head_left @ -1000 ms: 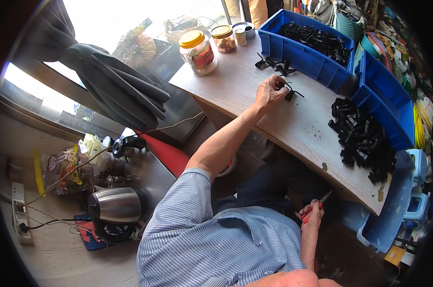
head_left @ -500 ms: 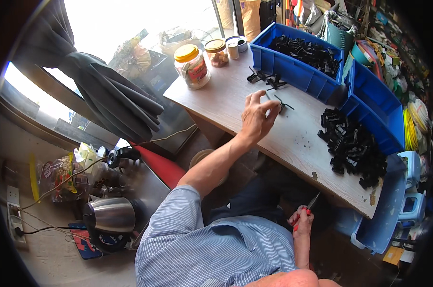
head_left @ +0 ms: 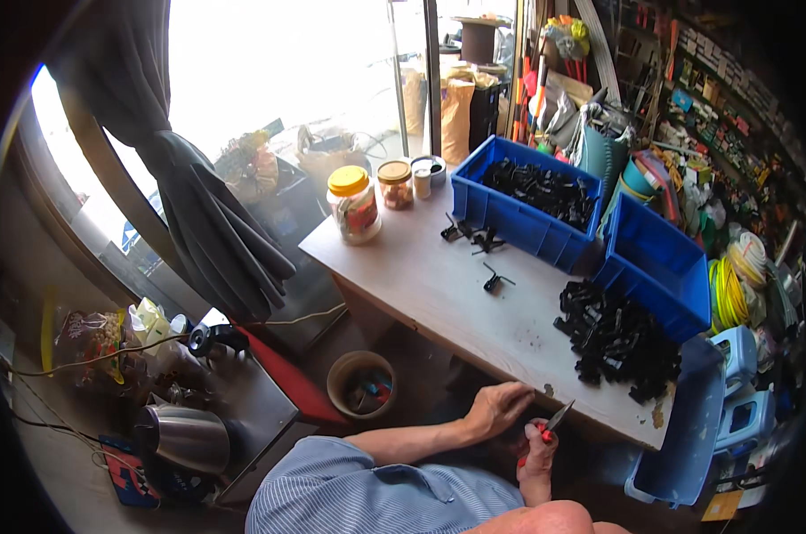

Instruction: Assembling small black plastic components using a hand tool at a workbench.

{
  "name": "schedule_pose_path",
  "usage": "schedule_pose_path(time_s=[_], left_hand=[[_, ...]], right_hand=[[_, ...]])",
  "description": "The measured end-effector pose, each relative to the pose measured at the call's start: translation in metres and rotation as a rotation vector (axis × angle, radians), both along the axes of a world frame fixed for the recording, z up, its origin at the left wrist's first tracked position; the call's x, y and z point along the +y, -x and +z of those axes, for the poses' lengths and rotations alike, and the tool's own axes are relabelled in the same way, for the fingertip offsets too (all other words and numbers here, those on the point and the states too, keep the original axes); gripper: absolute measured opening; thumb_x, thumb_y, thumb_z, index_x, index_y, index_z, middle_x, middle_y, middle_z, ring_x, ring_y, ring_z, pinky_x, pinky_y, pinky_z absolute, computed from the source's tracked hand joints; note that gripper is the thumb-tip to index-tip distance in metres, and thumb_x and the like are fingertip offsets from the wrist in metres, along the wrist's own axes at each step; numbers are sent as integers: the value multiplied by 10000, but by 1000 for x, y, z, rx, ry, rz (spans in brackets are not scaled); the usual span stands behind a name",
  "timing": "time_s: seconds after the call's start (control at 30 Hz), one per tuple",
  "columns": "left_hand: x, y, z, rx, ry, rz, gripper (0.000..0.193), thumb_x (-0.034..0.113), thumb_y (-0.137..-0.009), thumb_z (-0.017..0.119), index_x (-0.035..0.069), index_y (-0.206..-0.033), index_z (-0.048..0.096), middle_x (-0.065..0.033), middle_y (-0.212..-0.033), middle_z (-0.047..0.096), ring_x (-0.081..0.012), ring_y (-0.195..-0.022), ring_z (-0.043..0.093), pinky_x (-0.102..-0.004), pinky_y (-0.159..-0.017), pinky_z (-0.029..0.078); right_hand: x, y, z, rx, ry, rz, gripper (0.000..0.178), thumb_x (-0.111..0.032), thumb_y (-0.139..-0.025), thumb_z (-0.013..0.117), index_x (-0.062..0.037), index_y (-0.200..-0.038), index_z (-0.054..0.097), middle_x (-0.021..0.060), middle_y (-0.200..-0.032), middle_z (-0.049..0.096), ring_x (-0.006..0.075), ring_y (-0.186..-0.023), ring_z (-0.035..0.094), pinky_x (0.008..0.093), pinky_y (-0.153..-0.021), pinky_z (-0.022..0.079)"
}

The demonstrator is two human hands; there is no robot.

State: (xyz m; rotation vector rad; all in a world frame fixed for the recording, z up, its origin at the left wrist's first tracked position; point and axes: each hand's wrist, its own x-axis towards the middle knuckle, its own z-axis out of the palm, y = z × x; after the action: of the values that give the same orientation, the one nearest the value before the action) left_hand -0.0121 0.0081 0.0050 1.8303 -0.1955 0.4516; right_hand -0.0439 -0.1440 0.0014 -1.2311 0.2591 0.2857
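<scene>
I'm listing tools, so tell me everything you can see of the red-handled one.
The red-handled tool has a slim, pointed grey end that looks metallic; its red handles look like plastic. The right hand wraps part of them, and its exact type is unclear. It slants, tip up and right in the picture, near the front edge of the table.

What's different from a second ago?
The left hand has let go of the lone black part on the table and drawn back toward the right hand, which still grips the red-handled pointed tool. The pile of black parts and blue bins stayed put.
</scene>
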Motion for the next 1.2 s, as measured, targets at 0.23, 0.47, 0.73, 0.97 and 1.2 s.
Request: schedule_pose_path(time_s=[0.23,0.47,0.73,0.97,1.2], left_hand=[[-16,3,-14,134,94,-32,193,148,-927,657,-3,-1047,663,-191,-900,697,-336,-808,707,-366,-679,551],[-17,4,-25,292,274,-63,248,189,-966,631,-9,-1112,656,-179,-940,710,-205,-849,694,-341,-746,539],[-18,9,-36,341,324,-135,310,258,-1005,577,-26,-1111,644,-146,-950,703,-161,-867,649,-324,-766,524],[-6,16,-28,586,425,-453,372,353,-1020,548,8,-1102,659,-41,-797,651,-96,-727,596,-258,-632,487],[-7,15,-30,924,800,-407,258,286,-943,644,36,-992,679,-66,-793,684,-134,-643,644,-253,-551,495]], right_hand=[[-4,-3,-24,-84,68,-133,193,-164,-796,694,-78,-933,590,-6,-802,509,98,-687,495,248,-613,431],[-4,-2,-19,-116,87,-135,244,-185,-790,699,-60,-970,592,6,-835,521,121,-772,505,276,-708,434],[-1,2,-12,-55,96,-118,299,-204,-790,683,-62,-1034,582,40,-902,532,149,-792,521,287,-731,453],[-15,-6,-47,-24,-5,-104,280,-176,-802,644,-69,-1046,555,59,-913,545,167,-779,545,306,-700,479],[-2,-3,-24,52,1,-92,171,-119,-815,620,-77,-967,553,22,-798,524,116,-630,518,240,-557,443]])
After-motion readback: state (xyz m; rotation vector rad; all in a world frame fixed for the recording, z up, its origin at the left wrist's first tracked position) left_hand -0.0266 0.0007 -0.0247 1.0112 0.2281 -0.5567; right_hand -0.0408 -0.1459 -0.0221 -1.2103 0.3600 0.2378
